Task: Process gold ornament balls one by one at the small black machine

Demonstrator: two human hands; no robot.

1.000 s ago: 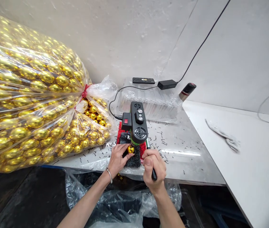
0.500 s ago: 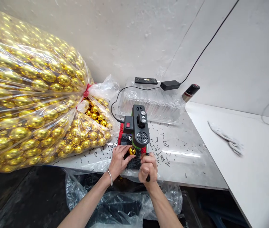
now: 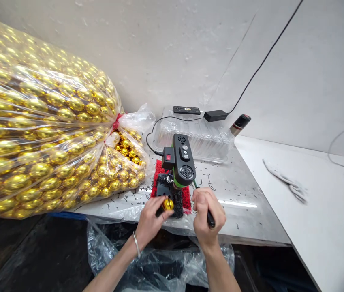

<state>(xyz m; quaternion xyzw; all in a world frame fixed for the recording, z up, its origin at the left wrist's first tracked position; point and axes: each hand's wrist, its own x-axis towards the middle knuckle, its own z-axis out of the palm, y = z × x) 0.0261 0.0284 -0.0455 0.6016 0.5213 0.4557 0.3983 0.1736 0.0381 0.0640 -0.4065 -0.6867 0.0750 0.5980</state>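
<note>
A shiny gold ball sits between the thumb and fingers of my left hand, just in front of a small black machine with a red switch. My right hand is wrapped round a lever handle with a black grip, on the machine's right side. Under the machine lies a red and black mat. The ball is held low near the machine's base, clear of its round head. What lies under my left palm is hidden.
A large clear bag of gold balls fills the left. Behind the machine stand a clear plastic tray, a power adapter and a spray can. A glove lies at right. Clear plastic hangs below the front edge.
My left hand has drawn the gold ball toward me, out from under the machine's head. My right hand has swung the lever handle outward to the right.
</note>
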